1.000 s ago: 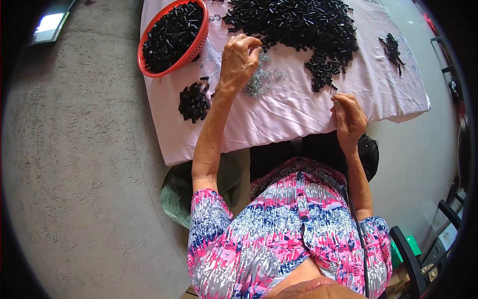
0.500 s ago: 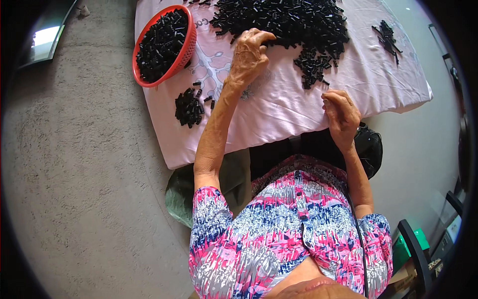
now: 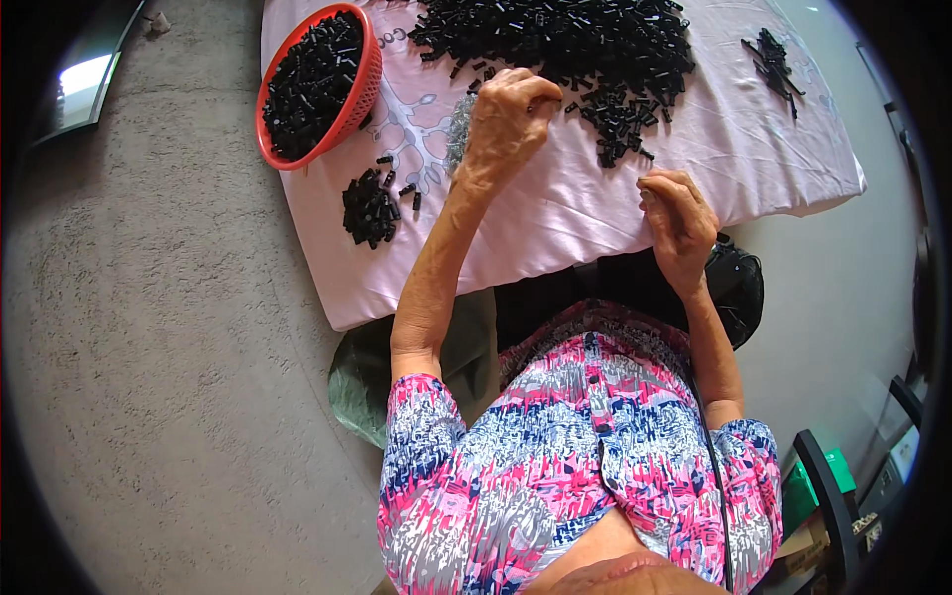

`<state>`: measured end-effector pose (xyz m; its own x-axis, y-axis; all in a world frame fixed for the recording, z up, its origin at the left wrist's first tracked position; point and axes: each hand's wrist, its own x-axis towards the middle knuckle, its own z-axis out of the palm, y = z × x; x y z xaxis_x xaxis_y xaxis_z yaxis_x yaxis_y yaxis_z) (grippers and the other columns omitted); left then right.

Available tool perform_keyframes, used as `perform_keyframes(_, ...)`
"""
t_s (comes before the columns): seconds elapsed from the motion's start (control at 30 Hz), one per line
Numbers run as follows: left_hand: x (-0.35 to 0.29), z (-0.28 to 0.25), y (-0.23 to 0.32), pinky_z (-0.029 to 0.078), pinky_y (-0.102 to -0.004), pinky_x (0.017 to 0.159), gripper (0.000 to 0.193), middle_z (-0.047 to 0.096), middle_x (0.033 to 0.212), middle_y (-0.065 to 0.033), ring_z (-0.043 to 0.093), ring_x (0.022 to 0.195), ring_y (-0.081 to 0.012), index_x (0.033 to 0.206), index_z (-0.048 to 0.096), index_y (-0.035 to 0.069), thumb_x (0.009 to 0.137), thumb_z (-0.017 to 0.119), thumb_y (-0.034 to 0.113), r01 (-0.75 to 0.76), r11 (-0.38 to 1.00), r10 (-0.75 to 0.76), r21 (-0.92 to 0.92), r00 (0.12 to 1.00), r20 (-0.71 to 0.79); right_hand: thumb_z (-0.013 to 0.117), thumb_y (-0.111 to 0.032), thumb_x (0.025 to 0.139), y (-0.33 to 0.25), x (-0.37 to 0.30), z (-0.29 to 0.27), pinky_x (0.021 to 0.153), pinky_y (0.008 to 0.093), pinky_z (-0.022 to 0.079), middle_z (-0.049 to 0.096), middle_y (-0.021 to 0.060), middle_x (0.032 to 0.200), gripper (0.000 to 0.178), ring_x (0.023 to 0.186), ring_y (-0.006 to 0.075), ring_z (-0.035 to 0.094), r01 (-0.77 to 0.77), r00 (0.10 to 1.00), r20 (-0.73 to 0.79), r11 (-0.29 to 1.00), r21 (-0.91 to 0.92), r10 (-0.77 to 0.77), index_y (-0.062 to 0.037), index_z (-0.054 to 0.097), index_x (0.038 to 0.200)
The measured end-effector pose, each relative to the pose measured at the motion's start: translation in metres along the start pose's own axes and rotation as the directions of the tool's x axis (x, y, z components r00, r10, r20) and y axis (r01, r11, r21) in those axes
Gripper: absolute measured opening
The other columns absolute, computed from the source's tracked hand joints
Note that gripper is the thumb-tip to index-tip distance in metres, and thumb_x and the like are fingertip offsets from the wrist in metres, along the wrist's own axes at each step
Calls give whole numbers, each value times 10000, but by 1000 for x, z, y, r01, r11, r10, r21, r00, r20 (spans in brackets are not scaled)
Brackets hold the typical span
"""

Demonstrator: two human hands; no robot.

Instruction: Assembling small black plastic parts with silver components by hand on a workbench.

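Note:
My left hand [image 3: 504, 131] hovers over the table just in front of a big heap of small black plastic pieces [image 3: 555, 40]. Its thumb and forefinger are pinched together; what lies between them is too small to name. Under its wrist side, a little pile of clear, shiny bits [image 3: 458, 134] is partly covered. Near the table's front edge, my right hand [image 3: 682, 223] is closed in a pinch, its fingertips hiding whatever they hold. Just beyond it, a spur of loose black pieces [image 3: 620, 124] runs out from the heap.
A red plastic basket [image 3: 372, 84] full of black pieces stands at the table's far left. Nearer lies a small black pile [image 3: 370, 210]; another group [image 3: 773, 64] sits far right. Pink cloth [image 3: 555, 223] covers the table. A black bag [image 3: 736, 293] is below its front edge.
My left hand has drawn back from the heap's edge and slightly right, with its fingers pinched, uncovering more of the clear bits. My right hand stays nearly in place.

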<state>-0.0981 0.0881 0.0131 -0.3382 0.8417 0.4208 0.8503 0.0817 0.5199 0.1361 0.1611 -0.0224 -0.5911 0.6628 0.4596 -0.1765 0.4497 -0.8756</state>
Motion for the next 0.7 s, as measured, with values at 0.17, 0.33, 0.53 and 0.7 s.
perform_keyframes(0.17, 3, 11, -4, 507, -376, 768, 147, 665, 859, -87, 633, 849, -264, 895, 722, 60, 784, 658, -11, -9, 994, 16, 109, 998, -66, 641, 127, 813, 1, -1, 0, 680, 265, 522, 658, 130, 928, 193, 799, 191, 658, 6, 1000, 1, 1000, -6, -6, 46, 654, 988)
perform_keyframes(0.33, 1, 15, -3, 483, -381, 836, 160, 666, 900, -81, 618, 899, -263, 934, 713, 65, 785, 681, 16, -52, 971, 43, 233, 998, 43, 647, 119, 815, 3, -2, 0, 664, 261, 513, 658, 126, 925, 187, 787, 185, 653, 19, 1000, 4, 1000, -25, -19, 40, 658, 985)
perform_keyframes(0.53, -6, 19, -1, 475, -380, 865, 220, 686, 938, -79, 627, 950, -258, 964, 688, 82, 760, 711, 4, -82, 958, 75, 274, 997, 35, 642, 126, 815, 3, -2, 3, 666, 252, 514, 659, 123, 929, 188, 775, 166, 645, 13, 1000, 6, 999, -30, -13, 43, 658, 983)
perform_keyframes(0.7, -12, 4, 10, 528, -335, 787, 240, 692, 872, -78, 667, 830, -205, 969, 689, 55, 748, 712, -34, 4, 1000, -6, -14, 985, -173, 634, 133, 810, 5, -2, 3, 671, 250, 518, 660, 125, 933, 196, 780, 164, 645, 29, 1000, 12, 999, -41, -29, 43, 658, 983)
